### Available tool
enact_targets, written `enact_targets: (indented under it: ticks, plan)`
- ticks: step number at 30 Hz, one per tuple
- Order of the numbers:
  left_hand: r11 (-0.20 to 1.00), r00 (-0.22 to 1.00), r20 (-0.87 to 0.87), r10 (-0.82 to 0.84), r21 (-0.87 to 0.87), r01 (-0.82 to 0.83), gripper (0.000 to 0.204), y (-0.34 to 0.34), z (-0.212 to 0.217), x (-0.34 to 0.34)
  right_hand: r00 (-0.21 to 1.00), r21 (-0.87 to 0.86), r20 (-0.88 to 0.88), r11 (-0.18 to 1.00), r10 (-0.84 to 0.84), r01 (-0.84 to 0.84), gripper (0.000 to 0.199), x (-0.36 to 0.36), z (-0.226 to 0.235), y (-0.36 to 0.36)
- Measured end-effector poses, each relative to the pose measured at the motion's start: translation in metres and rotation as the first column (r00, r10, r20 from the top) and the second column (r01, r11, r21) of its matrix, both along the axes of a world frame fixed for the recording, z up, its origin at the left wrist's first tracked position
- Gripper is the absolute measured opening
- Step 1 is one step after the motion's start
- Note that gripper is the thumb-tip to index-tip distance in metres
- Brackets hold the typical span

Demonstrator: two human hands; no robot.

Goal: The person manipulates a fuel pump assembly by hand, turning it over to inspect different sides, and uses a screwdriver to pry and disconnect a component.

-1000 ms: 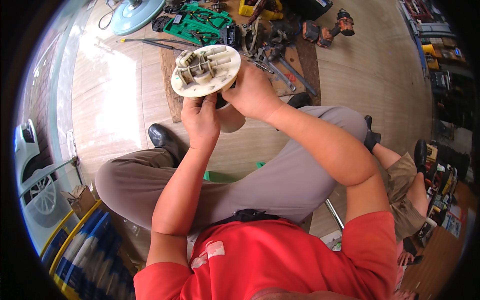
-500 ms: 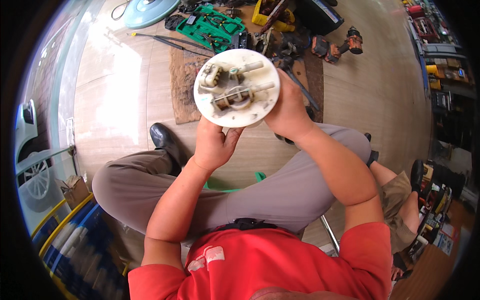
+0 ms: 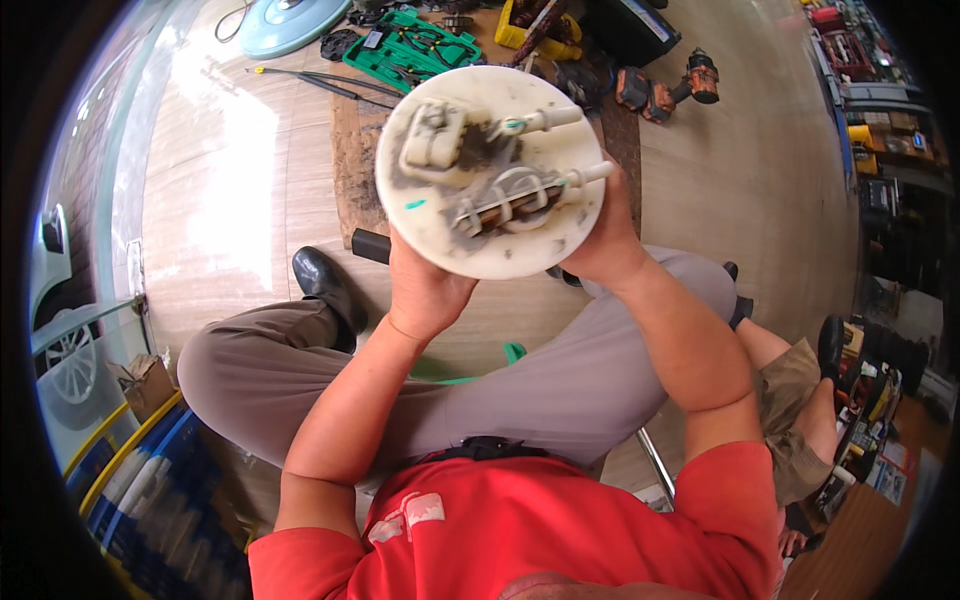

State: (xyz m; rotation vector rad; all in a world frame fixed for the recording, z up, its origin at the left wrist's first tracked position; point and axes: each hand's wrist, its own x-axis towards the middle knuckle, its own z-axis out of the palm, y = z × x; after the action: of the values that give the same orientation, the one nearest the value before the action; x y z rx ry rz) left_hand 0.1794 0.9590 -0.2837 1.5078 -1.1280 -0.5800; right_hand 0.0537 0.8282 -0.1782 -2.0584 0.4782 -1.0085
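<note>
A fuel pump module (image 3: 410, 240) is held up in front of me, its round white plastic top facing me. That top carries a boxy connector socket, two pale hose nipples and brown-grey grime. My left hand (image 3: 430, 292) grips it from below at the near left, the fingertips hidden behind the disc. Round the right edge my right hand (image 3: 608, 240) is closed, its fingers mostly covered too. A small black block (image 3: 371, 246) sticks out beside my left hand; whether it belongs to the module I cannot tell. The module's underside is hidden.
On the floor beyond lies a stained board (image 3: 358, 150) with a green tool case (image 3: 410, 50). Farther right are a yellow container (image 3: 510, 35), a black box (image 3: 635, 30) and an orange-black cordless drill (image 3: 690, 85). Another person's bare leg (image 3: 770, 350) is close on my right.
The module has come closer to the camera, so its top looks larger, and it has turned slightly. The black block now shows beside my left hand. Both hands keep their hold.
</note>
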Motion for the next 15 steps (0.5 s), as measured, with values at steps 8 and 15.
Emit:
enact_targets:
  ticks: [8,15]
  plan:
    - [0.990,0.993,-0.076,-0.087,0.108,0.095,0.048,-0.006,-0.004,0.006,1.000,-0.020,-0.025,1.000,-0.015,0.015,0.036,0.017,-0.005,-0.007]
    - [0.987,0.988,-0.156,-0.024,0.155,0.048,0.060,-0.006,0.020,0.005,0.991,-0.091,-0.113,0.994,-0.072,0.062,0.025,0.023,-0.009,-0.008]
